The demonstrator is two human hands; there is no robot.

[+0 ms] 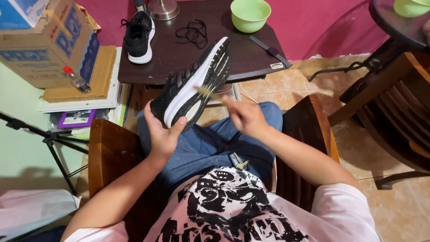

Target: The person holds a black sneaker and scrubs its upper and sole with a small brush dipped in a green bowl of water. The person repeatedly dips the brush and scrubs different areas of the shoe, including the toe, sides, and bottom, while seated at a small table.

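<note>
Head view: the left hand (pixel 162 134) is clamped around the heel end of a black mesh running shoe with a white midsole and dark grooved sole (pixel 192 85), held tilted with the toe pointing up and away and the sole turned toward the right hand (pixel 244 115). The right hand is closed on a small pale brush (pixel 207 92), blurred, whose tip touches the sole. Both hands sit above blue-jeaned legs (pixel 206 143). Beyond the hands stands a dark brown wooden table (pixel 179 54) bearing a second matching black shoe (pixel 138 38), a loose black lace (pixel 192 32) and a light green round bowl (pixel 250 14). Left of the left hand lies a printed cardboard box (pixel 49 40).
</note>
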